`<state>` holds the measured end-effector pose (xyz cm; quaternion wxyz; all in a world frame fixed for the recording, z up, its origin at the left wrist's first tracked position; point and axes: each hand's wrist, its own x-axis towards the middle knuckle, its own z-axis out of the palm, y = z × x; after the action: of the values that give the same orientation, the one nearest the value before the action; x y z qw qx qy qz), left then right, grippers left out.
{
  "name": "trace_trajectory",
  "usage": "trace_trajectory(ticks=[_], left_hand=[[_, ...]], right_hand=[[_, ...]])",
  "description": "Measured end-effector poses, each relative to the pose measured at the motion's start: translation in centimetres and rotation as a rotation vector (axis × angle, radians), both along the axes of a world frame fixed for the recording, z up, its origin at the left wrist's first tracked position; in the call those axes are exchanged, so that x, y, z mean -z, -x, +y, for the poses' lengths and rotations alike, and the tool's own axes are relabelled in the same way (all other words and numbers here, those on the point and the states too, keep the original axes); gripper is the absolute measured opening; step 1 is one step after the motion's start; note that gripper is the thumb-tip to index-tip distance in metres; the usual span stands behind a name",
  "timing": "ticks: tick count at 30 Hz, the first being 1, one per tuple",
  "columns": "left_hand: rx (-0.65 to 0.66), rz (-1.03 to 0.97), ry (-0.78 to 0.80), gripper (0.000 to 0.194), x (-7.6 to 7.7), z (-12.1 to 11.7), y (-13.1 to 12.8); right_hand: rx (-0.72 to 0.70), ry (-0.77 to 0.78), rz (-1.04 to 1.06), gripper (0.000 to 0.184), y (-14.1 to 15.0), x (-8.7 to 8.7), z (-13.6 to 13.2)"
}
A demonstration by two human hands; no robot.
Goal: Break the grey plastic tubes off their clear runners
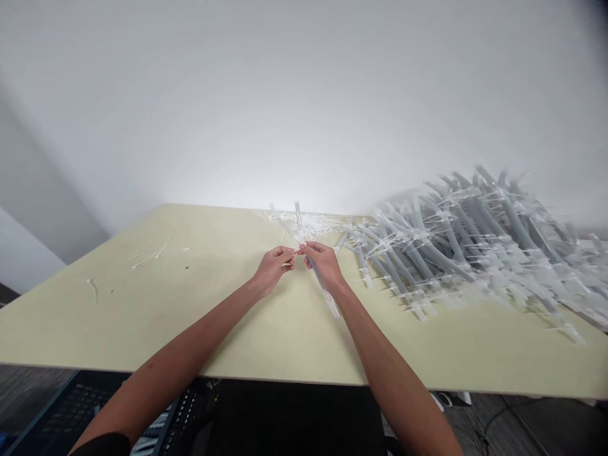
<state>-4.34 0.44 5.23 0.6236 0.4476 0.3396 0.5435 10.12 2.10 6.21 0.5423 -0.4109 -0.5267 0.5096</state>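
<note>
In the middle of the table, my right hand (320, 258) is closed around a Y-shaped piece of clear tubing (331, 303). Two clear branches rise above the fingers, and a single leg slants down toward the table's front. Just left of it, my left hand (276, 266) pinches with thumb and forefinger close against the right fingertips, at the joint of the tubing. Whatever lies between the left fingertips is too small to make out. Behind both hands is a heap of thin white cable ties (317, 224).
A large pile of similar tube pieces (446, 247) with white ties covers the right side of the pale yellow table (237, 329). Several loose ties (151, 257) and small scraps lie on the left. A white wall (285, 101) stands behind. Below the front edge is a dark blue crate (61, 405).
</note>
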Motion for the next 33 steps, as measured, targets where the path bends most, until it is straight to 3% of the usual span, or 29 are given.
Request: trace_trajectory(ticks=[17,27,33], left_hand=[[-0.014,0.024,0.009,0.023,-0.2,-0.2,-0.1],[-0.056,0.193,-0.072,0.027,0.0,0.0,0.2],[-0.104,0.282,-0.154,0.027,0.1,0.8,0.9]], right_hand=[[-0.003,0.008,0.023,0.033,0.1,0.2,0.0],[-0.046,-0.053,-0.037,0.033,0.1,0.5,0.1],[-0.120,-0.029,0.014,0.034,0.2,-0.3,-0.5]])
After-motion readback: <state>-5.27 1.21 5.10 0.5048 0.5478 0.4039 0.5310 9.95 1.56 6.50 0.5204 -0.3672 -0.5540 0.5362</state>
